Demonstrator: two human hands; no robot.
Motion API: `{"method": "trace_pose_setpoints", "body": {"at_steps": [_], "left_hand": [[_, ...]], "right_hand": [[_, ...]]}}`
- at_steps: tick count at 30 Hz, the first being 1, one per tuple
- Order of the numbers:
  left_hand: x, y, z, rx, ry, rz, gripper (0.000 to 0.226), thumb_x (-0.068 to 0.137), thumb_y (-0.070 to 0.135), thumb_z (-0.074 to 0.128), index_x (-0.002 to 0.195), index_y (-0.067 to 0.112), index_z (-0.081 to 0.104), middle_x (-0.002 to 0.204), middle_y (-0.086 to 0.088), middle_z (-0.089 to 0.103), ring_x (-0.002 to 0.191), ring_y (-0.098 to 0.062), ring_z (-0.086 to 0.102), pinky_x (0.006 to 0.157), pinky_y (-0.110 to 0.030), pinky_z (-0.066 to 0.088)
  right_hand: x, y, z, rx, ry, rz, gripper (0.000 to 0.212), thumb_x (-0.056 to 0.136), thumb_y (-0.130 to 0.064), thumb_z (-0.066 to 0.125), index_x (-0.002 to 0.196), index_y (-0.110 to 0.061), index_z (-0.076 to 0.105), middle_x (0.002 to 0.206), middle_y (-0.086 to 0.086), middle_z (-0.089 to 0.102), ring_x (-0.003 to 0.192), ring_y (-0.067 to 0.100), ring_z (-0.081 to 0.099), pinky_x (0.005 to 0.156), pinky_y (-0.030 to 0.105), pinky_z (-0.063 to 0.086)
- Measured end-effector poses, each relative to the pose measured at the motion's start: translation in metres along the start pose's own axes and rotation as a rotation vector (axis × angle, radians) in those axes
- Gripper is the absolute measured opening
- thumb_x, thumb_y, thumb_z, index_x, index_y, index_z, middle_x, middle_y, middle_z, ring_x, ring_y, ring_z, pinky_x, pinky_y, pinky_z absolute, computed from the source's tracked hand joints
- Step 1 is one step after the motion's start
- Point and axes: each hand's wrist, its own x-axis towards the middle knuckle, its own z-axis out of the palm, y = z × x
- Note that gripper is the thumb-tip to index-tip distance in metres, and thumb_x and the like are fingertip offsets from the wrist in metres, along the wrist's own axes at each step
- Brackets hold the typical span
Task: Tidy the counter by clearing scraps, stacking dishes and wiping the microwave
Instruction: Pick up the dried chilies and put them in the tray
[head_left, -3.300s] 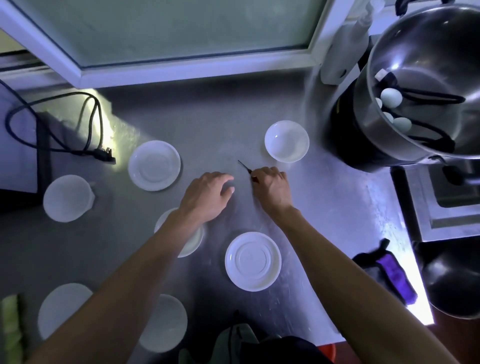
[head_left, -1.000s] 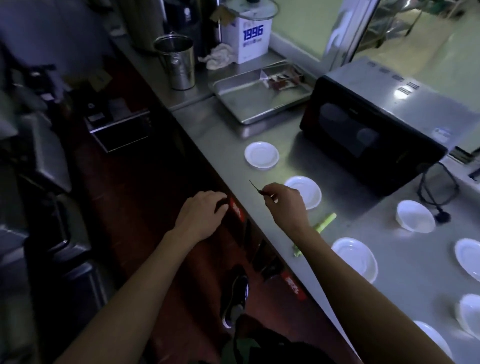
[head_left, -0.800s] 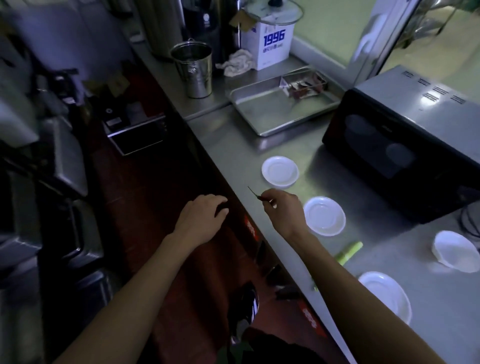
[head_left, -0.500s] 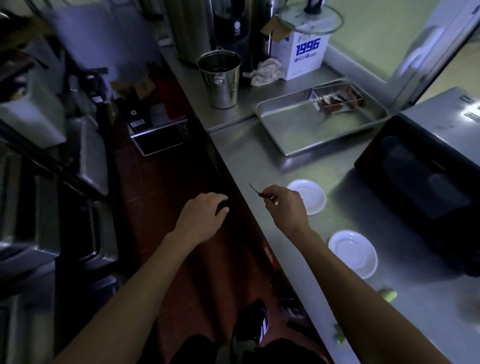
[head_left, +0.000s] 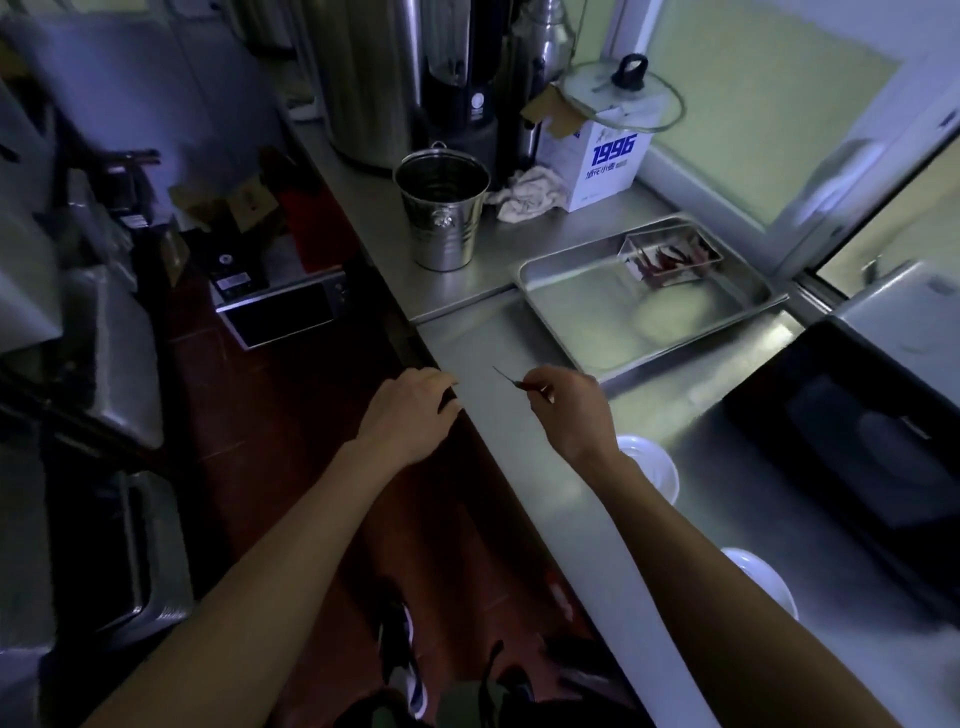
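Head view, items listed near to far.

1. Two white dishes (head_left: 657, 470), at the near right of the steel table (head_left: 530, 447), one partly behind the right forearm; both lie apart, unstacked, so that step looks undone.
2. Microwave (head_left: 852, 457), dark-fronted, right side of the table just beyond the dishes; no cloth is on or near it, so wiping appears not begun.
3. Right hand (head_left: 569, 410), over the table's front strip, fingers curled, thumb and forefinger pinching a thin dark scrap (head_left: 511, 379) whose pointed end sticks out to the left. It is held clear of the surface, probably so it can be carried to a bin; no bin is visible.
4. Left hand (head_left: 410, 413), loosely curled, fingertips at the table's front edge; whether it holds anything cannot be told.
5. Metal tray (head_left: 571, 291), beyond the hands, with a small clear container (head_left: 670, 257) of reddish bits in its far corner.
6. Steel bucket (head_left: 444, 208), crumpled cloth (head_left: 527, 195) and a carton marked 1996 (head_left: 597, 161), farthest back. The cloth is the likeliest wiper.
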Motion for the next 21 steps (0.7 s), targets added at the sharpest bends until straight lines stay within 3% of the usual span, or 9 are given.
{"method": "trace_pose_setpoints", "body": {"at_steps": [9, 17, 21], "left_hand": [[0.082, -0.042, -0.019, -0.039, -0.068, 0.117, 0.045, 0.100, 0.036, 0.050, 0.141, 0.019, 0.052, 0.143, -0.006, 0.053, 0.131, -0.026, 0.047, 0.108, -0.043, 0.038], [0.151, -0.013, 0.025, -0.067, -0.193, 0.283, 0.041, 0.097, 0.034, 0.053, 0.136, 0.022, 0.055, 0.138, -0.002, 0.056, 0.127, -0.024, 0.049, 0.106, -0.041, 0.039], [0.195, 0.010, 0.042, -0.041, -0.260, 0.332, 0.042, 0.095, 0.032, 0.054, 0.136, 0.026, 0.056, 0.138, 0.001, 0.057, 0.127, -0.023, 0.050, 0.106, -0.040, 0.041]], "right_hand": [[0.043, -0.008, 0.012, -0.021, 0.131, 0.170, 0.023, 0.086, -0.011, 0.064, 0.101, -0.024, 0.075, 0.098, -0.006, 0.075, 0.088, 0.018, 0.067, 0.072, 0.036, 0.056], [0.046, 0.048, 0.008, 0.001, 0.177, 0.403, 0.024, 0.087, -0.012, 0.064, 0.100, -0.028, 0.076, 0.095, -0.009, 0.075, 0.085, 0.014, 0.068, 0.074, 0.029, 0.054], [0.065, 0.084, 0.002, 0.022, 0.212, 0.491, 0.021, 0.089, -0.010, 0.063, 0.100, -0.022, 0.076, 0.096, -0.003, 0.075, 0.090, 0.020, 0.068, 0.079, 0.034, 0.054]]}}
